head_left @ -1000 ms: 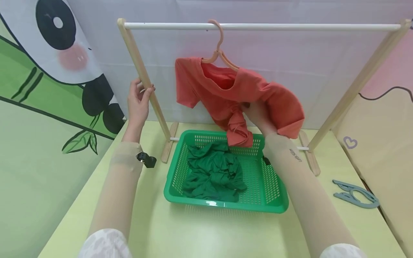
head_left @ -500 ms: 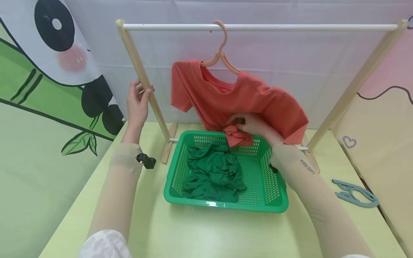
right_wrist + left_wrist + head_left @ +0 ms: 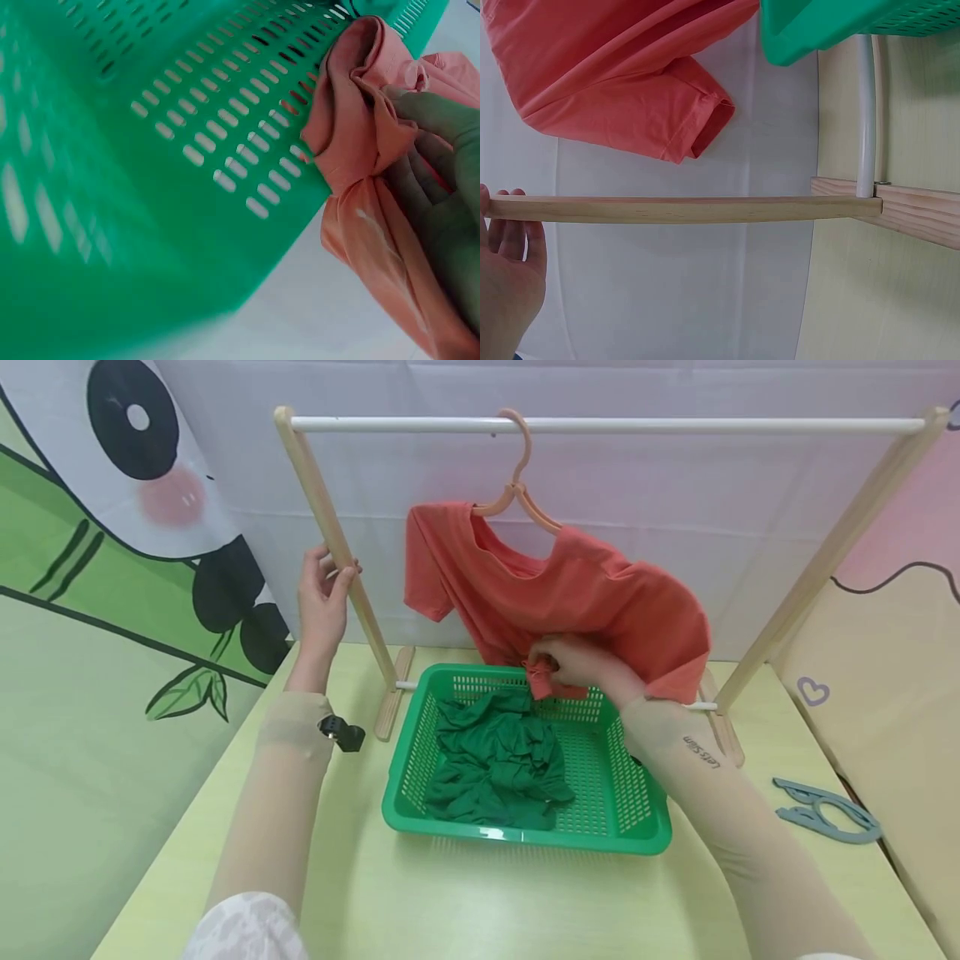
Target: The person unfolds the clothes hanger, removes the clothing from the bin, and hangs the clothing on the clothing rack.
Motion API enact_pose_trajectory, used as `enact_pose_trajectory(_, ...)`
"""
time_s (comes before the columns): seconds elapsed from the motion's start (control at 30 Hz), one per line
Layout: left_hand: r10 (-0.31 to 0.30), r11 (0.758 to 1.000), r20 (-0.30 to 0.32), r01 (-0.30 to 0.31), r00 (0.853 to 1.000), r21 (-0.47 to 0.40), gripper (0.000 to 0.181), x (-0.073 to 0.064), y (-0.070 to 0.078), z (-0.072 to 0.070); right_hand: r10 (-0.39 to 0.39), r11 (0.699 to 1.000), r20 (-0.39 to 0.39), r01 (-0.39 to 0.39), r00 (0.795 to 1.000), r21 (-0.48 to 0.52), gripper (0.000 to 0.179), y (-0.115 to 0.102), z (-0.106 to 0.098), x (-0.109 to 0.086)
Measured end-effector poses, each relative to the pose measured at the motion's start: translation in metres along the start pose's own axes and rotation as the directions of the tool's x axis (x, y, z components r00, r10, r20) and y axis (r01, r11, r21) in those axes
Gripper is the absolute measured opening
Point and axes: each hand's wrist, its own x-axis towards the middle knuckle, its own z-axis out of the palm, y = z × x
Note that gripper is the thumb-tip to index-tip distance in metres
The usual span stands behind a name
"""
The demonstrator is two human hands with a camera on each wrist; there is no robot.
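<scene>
A coral-red T-shirt [image 3: 585,585] hangs on an orange hanger [image 3: 517,477] hooked over the rack's white bar [image 3: 712,425]. My right hand [image 3: 577,662] pinches the bunched lower part of the shirt just above the basket's back rim. In the right wrist view, thumb and fingers close on the gathered cloth [image 3: 360,112]. My left hand [image 3: 324,602] grips the rack's left wooden post [image 3: 318,497], thumb in front and fingers round it; the left wrist view shows the same post [image 3: 682,210]. The shirt's right side hangs over my right forearm.
Under the shirt stands a green plastic basket [image 3: 480,837] with a crumpled dark green garment [image 3: 498,760] inside. A folded grey-blue hanger [image 3: 828,812] lies at the table's right. The right wooden post [image 3: 832,560] rises beyond my right arm.
My right hand has come down and left from inside the shirt's folds to the bunched hem, and the shirt front hangs smoother. The hanger shifted slightly right. My left hand stays on the post.
</scene>
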Motion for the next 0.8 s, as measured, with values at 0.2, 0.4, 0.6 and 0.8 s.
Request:
enact_pose_trajectory(0.2, -0.004, 1.000, -0.003, 0.004, 1.000, 0.001, 0.032, 0.001, -0.002, 0.001, 0.046, 0.993, -0.085, -0.037, 0.995, 0.109, 0.013, 0.008, -0.005, 0.002)
enact_pose_trajectory(0.4, -0.003, 1.000, -0.007, 0.003, 1.000, 0.004, 0.032, 0.001, -0.003, 0.001, 0.150, 0.972, -0.229, -0.101, 0.962, 0.212, 0.013, 0.013, -0.008, 0.011)
enact_pose_trajectory(0.6, -0.011, 1.000, 0.001, 0.011, 1.000, -0.019, 0.031, -0.001, 0.002, 0.002, 0.181, 0.965, -0.224, -0.130, 0.958, 0.226, 0.016, 0.023, -0.002, 0.015)
enact_pose_trajectory(0.8, -0.008, 1.000, -0.003, 0.008, 1.000, 0.008, 0.031, 0.000, 0.000, 0.000, 0.158, 0.963, -0.153, -0.118, 0.975, 0.243, 0.017, 0.030, -0.004, 0.019)
